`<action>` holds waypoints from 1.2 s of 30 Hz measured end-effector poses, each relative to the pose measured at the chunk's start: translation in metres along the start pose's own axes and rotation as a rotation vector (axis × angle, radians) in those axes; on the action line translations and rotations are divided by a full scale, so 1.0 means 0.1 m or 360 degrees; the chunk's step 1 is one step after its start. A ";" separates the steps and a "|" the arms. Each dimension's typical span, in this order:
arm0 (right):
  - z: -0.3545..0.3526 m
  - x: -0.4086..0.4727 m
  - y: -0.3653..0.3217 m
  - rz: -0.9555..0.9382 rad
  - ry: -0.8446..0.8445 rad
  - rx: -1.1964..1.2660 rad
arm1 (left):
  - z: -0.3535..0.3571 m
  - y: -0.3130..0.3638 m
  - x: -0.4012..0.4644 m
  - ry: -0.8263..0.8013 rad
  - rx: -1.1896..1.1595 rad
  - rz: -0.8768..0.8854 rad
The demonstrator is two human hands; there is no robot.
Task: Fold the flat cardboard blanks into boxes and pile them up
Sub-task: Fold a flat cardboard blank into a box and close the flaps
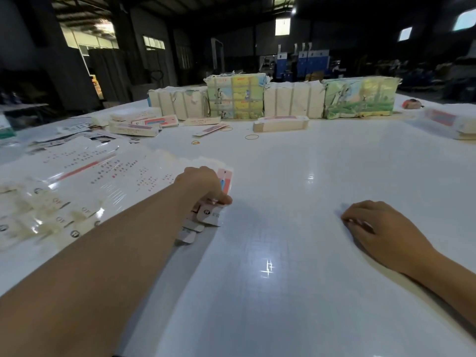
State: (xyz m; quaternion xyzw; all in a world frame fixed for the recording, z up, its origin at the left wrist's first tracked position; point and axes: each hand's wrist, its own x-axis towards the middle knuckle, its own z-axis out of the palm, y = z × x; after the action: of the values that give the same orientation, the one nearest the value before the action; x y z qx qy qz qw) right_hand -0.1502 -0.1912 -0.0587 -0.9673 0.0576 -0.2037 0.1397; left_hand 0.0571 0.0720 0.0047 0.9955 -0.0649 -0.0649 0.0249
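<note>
A fanned row of flat cardboard blanks (108,176) lies across the left of the white table (296,191). My left hand (203,185) reaches over the row's right end and pinches the topmost blank (226,179), pink and blue on its face, with white tabs showing below my fingers. My right hand (378,228) rests on the bare table to the right, fingers loosely curled, holding nothing. A pile of folded boxes (136,123) stands at the far left, and a single folded box (280,123) lies mid-table further back.
Strapped bundles of blanks (273,99) line the table's far edge. Rubber bands (252,137) lie loose near the middle. More wrapped packs (453,122) sit at the far right. A dim workshop with machines lies beyond.
</note>
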 end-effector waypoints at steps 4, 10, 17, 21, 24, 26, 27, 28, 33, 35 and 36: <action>0.01 -0.01 0.01 0.0017 0.0003 0.0013 | -0.03 0.01 -0.01 -0.0007 -0.0323 -0.0154; 0.00 -0.01 0.00 0.0014 0.0020 0.0018 | -0.02 0.00 0.06 0.0107 -0.0387 -0.0222; -0.03 -0.03 -0.03 0.0020 0.0017 -0.0009 | -0.31 0.36 -0.04 0.0366 -0.0735 0.0197; -0.07 -0.02 -0.05 0.0059 -0.0043 -0.0023 | -0.19 0.75 -0.41 0.0235 -0.1194 0.0585; -0.09 -0.01 -0.07 0.0074 -0.0078 0.0000 | 0.18 0.92 -0.63 0.0178 -0.1157 0.0821; -0.08 0.00 -0.07 0.0080 -0.0088 0.0010 | 0.44 0.95 -0.70 0.0151 -0.1142 0.0961; -0.07 0.00 -0.07 0.0086 -0.0090 0.0019 | 0.52 0.95 -0.71 0.0172 -0.1108 0.1008; -0.07 0.00 -0.07 0.0098 -0.0088 0.0037 | 0.57 0.94 -0.71 0.0215 -0.1078 0.1040; -0.03 -0.01 -0.04 0.0106 -0.0086 0.0130 | 0.66 0.89 -0.69 0.0248 -0.0990 0.1141; -0.02 -0.01 -0.03 0.0068 -0.0065 0.0150 | 0.67 0.89 -0.70 0.0261 -0.0979 0.1153; -0.02 -0.01 -0.03 0.0082 -0.0046 0.0200 | 0.67 0.88 -0.70 0.0266 -0.0987 0.1161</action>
State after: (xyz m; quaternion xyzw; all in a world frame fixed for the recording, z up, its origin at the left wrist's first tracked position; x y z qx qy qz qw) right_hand -0.1517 -0.1889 -0.0560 -0.9576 0.0676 -0.1893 0.2062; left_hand -0.0318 -0.0089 -0.0478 0.8553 -0.3850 0.0121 0.3465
